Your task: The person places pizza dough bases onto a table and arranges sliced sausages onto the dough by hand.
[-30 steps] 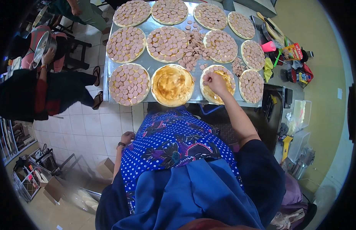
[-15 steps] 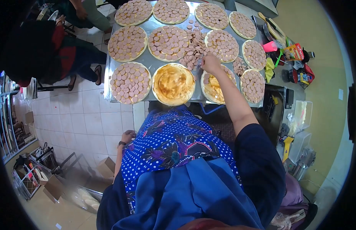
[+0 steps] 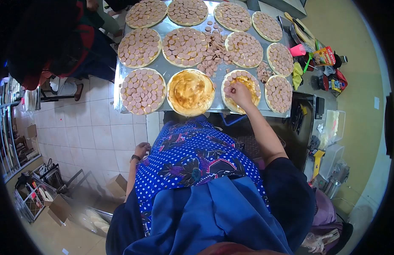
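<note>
My right hand [image 3: 240, 94] is over a round dough base [image 3: 253, 102] smeared with orange-brown sauce, at the front of the metal table. Its fingers are pinched together on sausage slices, which they mostly hide. Some slices lie along that base's upper edge. Left of it sits a base [image 3: 191, 93] with sauce only. Behind them is a loose pile of sausage slices [image 3: 213, 53]. A base covered in slices [image 3: 143, 91] lies at the front left, another [image 3: 278, 93] at the front right. My left hand [image 3: 142, 150] hangs beside the apron, holding nothing, fingers loosely apart.
Several more slice-topped bases fill the back rows of the metal table [image 3: 176, 72]. A side counter on the right holds a pink cup [image 3: 297, 50], a yellow cloth [image 3: 297, 75] and packets. At the left stands another person [image 3: 57, 51] in dark clothes.
My right hand has moved from the sausage pile toward me, over the partly covered base. My left hand stays at my side. The person at the left has shifted.
</note>
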The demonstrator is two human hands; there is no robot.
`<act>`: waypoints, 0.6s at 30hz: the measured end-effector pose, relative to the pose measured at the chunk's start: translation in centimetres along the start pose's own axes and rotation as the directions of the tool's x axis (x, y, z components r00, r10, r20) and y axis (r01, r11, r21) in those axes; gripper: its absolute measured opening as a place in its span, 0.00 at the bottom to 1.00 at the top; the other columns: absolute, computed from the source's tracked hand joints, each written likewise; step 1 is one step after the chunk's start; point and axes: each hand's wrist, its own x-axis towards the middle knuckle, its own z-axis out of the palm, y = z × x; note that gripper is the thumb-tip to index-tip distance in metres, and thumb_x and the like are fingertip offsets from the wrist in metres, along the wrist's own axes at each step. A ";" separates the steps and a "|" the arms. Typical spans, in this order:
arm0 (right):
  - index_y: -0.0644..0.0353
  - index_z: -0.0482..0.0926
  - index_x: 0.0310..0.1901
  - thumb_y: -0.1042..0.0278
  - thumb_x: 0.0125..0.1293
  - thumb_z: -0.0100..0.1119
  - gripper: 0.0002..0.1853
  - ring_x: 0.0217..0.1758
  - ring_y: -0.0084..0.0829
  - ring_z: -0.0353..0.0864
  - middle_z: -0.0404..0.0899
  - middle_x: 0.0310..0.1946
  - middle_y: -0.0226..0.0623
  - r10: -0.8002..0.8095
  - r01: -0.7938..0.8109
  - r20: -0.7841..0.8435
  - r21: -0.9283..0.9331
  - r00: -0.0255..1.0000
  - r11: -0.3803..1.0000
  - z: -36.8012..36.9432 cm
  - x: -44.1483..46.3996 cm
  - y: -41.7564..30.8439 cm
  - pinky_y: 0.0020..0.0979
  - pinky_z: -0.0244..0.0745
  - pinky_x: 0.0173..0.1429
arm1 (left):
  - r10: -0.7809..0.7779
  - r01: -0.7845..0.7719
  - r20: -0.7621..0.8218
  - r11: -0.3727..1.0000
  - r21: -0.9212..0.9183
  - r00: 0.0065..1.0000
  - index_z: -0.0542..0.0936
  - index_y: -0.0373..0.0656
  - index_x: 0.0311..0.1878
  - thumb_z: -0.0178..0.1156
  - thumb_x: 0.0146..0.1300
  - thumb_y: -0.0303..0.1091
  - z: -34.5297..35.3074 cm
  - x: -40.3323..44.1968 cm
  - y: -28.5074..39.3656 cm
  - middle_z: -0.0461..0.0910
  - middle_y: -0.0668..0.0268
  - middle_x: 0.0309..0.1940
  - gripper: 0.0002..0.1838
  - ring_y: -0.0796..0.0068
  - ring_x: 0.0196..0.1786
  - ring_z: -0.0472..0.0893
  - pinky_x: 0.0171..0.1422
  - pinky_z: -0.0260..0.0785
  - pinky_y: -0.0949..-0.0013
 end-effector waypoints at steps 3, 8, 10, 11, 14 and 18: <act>0.59 0.78 0.28 0.63 0.50 0.62 0.09 0.32 0.37 0.76 0.74 0.26 0.37 -0.082 0.074 -0.053 -0.148 0.995 0.986 -1.0 1.0 -2.5 0.37 0.70 0.36 | 0.033 -0.033 -0.001 0.999 -0.014 0.999 0.76 0.41 0.46 0.56 0.57 0.34 -0.4 0.7 -0.1 0.80 0.66 0.34 0.14 0.76 0.34 0.78 0.32 0.70 0.74; 0.53 0.79 0.32 0.65 0.51 0.58 0.06 0.38 0.37 0.75 0.72 0.29 0.35 -0.295 0.275 -0.195 -0.123 0.935 0.954 1.2 5.4 -4.6 0.37 0.70 0.40 | 0.024 -0.024 0.011 1.000 -0.009 1.000 0.77 0.42 0.46 0.56 0.57 0.36 -0.4 0.4 -0.4 0.80 0.66 0.35 0.15 0.76 0.36 0.78 0.32 0.70 0.73; 0.54 0.77 0.31 0.68 0.52 0.60 0.05 0.36 0.38 0.75 0.71 0.29 0.35 -0.533 0.463 -0.180 -0.320 0.827 0.827 1.7 6.8 -5.2 0.35 0.71 0.38 | 0.036 -0.036 -0.008 0.998 0.043 0.999 0.77 0.41 0.46 0.56 0.57 0.36 -0.2 -0.8 -0.1 0.80 0.65 0.35 0.15 0.75 0.36 0.78 0.33 0.71 0.73; 0.54 0.77 0.31 0.68 0.52 0.60 0.05 0.36 0.38 0.75 0.71 0.29 0.35 -0.535 0.466 -0.180 -0.317 0.826 0.826 1.7 7.1 -5.2 0.35 0.71 0.38 | 0.048 -0.045 -0.022 0.994 0.098 0.999 0.77 0.41 0.46 0.56 0.57 0.36 -0.1 -1.4 0.1 0.80 0.65 0.35 0.15 0.75 0.37 0.78 0.34 0.71 0.72; 0.55 0.78 0.33 0.68 0.50 0.61 0.08 0.38 0.38 0.75 0.72 0.31 0.36 -0.531 0.474 -0.138 -0.308 0.836 0.825 0.9 7.5 -4.9 0.35 0.71 0.38 | 0.064 -0.063 -0.017 0.997 0.042 0.998 0.76 0.35 0.46 0.55 0.58 0.33 -0.3 -1.1 -2.3 0.80 0.61 0.36 0.15 0.71 0.38 0.80 0.38 0.74 0.69; 0.55 0.78 0.33 0.67 0.49 0.61 0.08 0.42 0.37 0.75 0.73 0.36 0.36 -0.228 0.219 -0.053 -0.136 0.972 0.966 0.3 7.0 -3.4 0.35 0.71 0.42 | 0.015 -0.016 -0.043 1.000 -0.012 0.999 0.77 0.32 0.45 0.55 0.57 0.29 0.1 -0.5 -4.6 0.80 0.57 0.36 0.14 0.69 0.38 0.80 0.42 0.74 0.70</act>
